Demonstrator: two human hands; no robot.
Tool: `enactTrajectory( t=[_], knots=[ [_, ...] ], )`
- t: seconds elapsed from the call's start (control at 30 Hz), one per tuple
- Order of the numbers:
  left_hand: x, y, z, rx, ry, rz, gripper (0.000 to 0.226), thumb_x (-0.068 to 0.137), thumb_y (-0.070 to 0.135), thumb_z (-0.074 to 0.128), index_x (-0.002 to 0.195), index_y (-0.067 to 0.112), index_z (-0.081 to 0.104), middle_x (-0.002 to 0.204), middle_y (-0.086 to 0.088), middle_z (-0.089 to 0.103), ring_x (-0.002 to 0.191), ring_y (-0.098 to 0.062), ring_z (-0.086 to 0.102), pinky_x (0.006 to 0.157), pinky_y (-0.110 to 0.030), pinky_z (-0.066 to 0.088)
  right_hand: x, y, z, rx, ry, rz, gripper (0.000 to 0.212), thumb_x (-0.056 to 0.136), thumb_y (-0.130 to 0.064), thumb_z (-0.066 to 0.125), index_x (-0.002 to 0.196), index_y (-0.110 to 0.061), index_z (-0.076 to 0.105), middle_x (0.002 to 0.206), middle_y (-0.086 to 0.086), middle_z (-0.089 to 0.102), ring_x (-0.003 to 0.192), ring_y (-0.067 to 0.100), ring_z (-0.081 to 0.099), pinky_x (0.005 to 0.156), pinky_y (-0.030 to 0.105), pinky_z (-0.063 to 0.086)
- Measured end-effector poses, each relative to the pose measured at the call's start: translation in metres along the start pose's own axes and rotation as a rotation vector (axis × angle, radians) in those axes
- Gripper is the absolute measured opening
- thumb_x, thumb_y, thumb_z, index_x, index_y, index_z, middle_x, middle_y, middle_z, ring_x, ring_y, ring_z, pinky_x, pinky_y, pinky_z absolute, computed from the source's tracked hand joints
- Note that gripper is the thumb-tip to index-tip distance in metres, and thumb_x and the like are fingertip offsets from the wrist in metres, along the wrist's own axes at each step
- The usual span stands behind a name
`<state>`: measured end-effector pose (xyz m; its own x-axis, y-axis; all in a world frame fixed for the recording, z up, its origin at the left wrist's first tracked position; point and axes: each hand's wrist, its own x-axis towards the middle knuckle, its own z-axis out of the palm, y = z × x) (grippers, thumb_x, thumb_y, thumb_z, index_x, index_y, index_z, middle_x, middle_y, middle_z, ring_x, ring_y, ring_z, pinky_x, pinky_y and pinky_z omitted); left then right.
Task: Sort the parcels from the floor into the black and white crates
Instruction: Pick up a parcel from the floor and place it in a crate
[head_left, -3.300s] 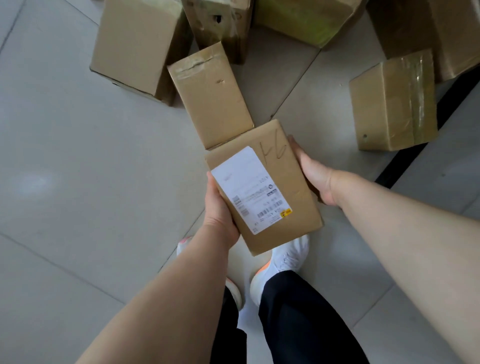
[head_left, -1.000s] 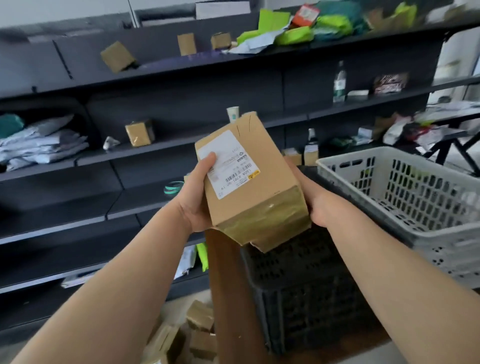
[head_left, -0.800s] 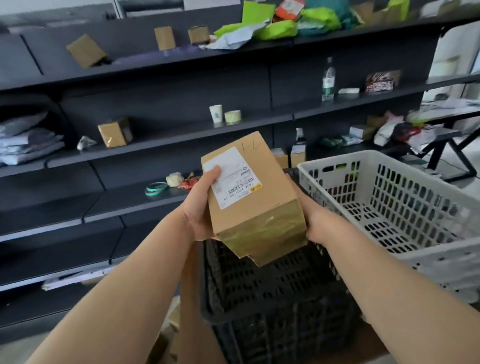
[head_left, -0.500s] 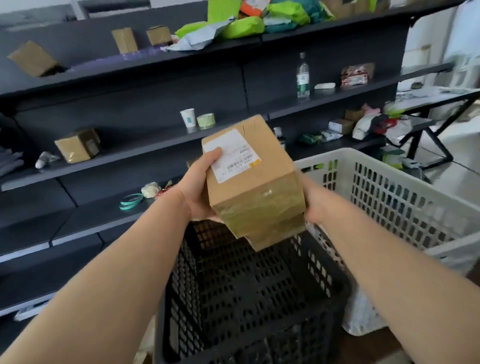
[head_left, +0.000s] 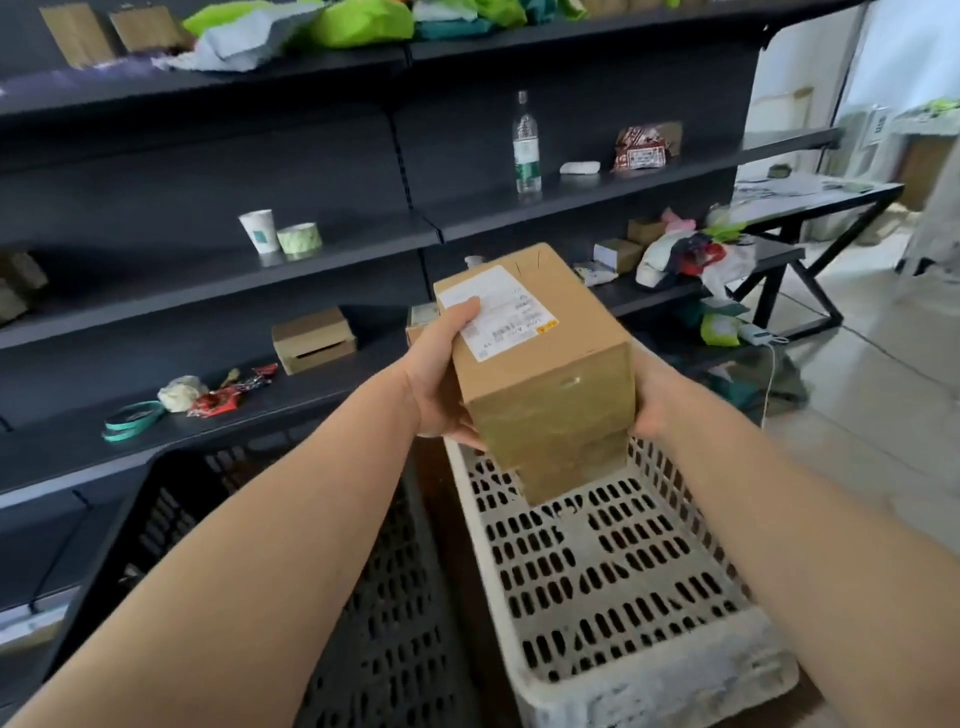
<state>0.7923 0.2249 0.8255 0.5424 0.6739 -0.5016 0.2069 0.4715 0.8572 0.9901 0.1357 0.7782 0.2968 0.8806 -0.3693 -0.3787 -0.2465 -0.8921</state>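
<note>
Nearest us are 2 crates side by side with a narrow gap between: a black perforated plastic crate (head_left: 395, 623) on the left and a white perforated plastic crate (head_left: 649, 691) on the right. Over the white crate's far-left end, and as far as we can tell clear of its floor, hangs the brown cardboard parcel with a white shipping label (head_left: 550, 384). Its long axis runs away from us, taped near end tipped down toward the crate floor, label face up. Left hand (head_left: 436, 384) clamps the left side, thumb on the label, fingers curled under. Right hand (head_left: 652, 400) presses the right face; its fingers are hidden behind the box, so we can't tell if they curl. The 2 hands sit level, neither nearer. We judge the drop is straight down into white, with black off to the left. Behind is dark metal shelving (head_left: 311, 270) with 1 clear bottle (head_left: 526, 145).
</note>
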Motion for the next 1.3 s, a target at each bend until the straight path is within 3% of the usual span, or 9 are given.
enactTrajectory(
  t=[0.07,0.2,0.4,0.57,0.7,0.87,1.07,1.2,1.3],
  knots=[
    [0.025,-0.005,0.012,0.0,0.029,-0.04,0.076,0.063,0.073,0.068,0.122,0.026,0.064,0.11,-0.015,0.074,0.105,-0.042,0.066,0.08,-0.069,0.05,0.02,0.007,-0.019,-0.019,-0.037,0.043,0.031,0.064,-0.048,0.072,0.065,-0.018,0.079,0.083,0.008,0.077,0.073,0.027,0.074,0.071,0.038,0.06],
    [0.061,-0.014,0.015,0.009,0.119,-0.134,0.076,0.064,0.072,0.068,0.125,0.026,0.062,0.113,-0.015,0.073,0.106,-0.042,0.066,0.085,-0.07,0.048,0.059,0.028,-0.036,0.024,-0.052,0.143,0.027,0.088,-0.036,0.067,0.077,-0.015,0.076,0.09,0.012,0.077,0.077,0.028,0.074,0.067,0.036,0.06],
    [0.083,-0.019,0.005,-0.01,0.251,-0.158,0.07,0.071,0.067,0.067,0.126,0.023,0.061,0.114,-0.013,0.072,0.105,-0.038,0.066,0.09,-0.067,0.046,0.096,0.042,-0.027,0.026,-0.022,0.205,0.036,0.102,-0.022,0.048,0.076,-0.011,0.07,0.07,0.011,0.075,0.059,0.026,0.073,0.045,0.032,0.055],
    [0.077,-0.004,0.004,-0.06,0.269,-0.061,0.069,0.069,0.065,0.069,0.126,0.026,0.062,0.118,-0.011,0.07,0.109,-0.037,0.064,0.09,-0.068,0.045,0.104,0.013,-0.015,0.06,-0.027,0.133,0.029,0.098,-0.028,0.053,0.082,-0.014,0.074,0.087,0.008,0.076,0.074,0.026,0.074,0.07,0.039,0.061],
    [0.058,0.009,-0.004,-0.057,0.295,0.006,0.063,0.07,0.066,0.068,0.121,0.028,0.065,0.114,-0.008,0.074,0.107,-0.035,0.066,0.091,-0.067,0.045,0.096,-0.008,0.003,0.081,-0.057,0.037,0.034,0.095,-0.023,0.056,0.07,-0.011,0.075,0.066,0.005,0.074,0.054,0.022,0.071,0.049,0.031,0.058],
    [0.021,0.013,-0.029,-0.049,0.358,0.026,0.061,0.069,0.065,0.072,0.117,0.028,0.066,0.109,-0.008,0.076,0.103,-0.035,0.068,0.081,-0.067,0.05,0.08,-0.012,0.039,0.089,-0.176,0.01,0.025,0.096,-0.026,0.055,0.08,-0.014,0.07,0.071,0.005,0.074,0.057,0.02,0.071,0.049,0.028,0.056],
    [-0.035,-0.009,-0.091,-0.086,0.486,-0.001,0.069,0.065,0.066,0.072,0.121,0.027,0.063,0.112,-0.009,0.074,0.105,-0.036,0.067,0.086,-0.066,0.049,0.06,0.0,0.121,-0.131,-0.35,0.02,0.042,0.094,-0.052,0.054,0.113,-0.018,0.072,0.106,0.007,0.076,0.1,0.026,0.071,0.09,0.041,0.055],
    [-0.071,-0.029,-0.152,-0.128,0.6,0.022,0.051,0.08,0.061,0.064,0.115,0.025,0.067,0.102,-0.005,0.078,0.089,-0.027,0.074,0.09,-0.051,0.053,0.049,0.023,0.183,-0.251,-0.374,0.086,0.039,0.097,-0.046,0.053,0.119,-0.017,0.065,0.104,0.005,0.073,0.093,0.025,0.069,0.078,0.04,0.058],
    [-0.086,-0.044,-0.191,-0.134,0.687,-0.001,0.036,0.093,0.051,0.056,0.103,0.019,0.068,0.086,-0.003,0.079,0.068,-0.02,0.075,0.065,-0.035,0.06,0.047,0.049,0.225,-0.312,-0.452,0.174,0.04,0.095,-0.054,0.048,0.117,-0.025,0.062,0.111,0.004,0.069,0.101,0.026,0.064,0.079,0.042,0.051]
  ],
)
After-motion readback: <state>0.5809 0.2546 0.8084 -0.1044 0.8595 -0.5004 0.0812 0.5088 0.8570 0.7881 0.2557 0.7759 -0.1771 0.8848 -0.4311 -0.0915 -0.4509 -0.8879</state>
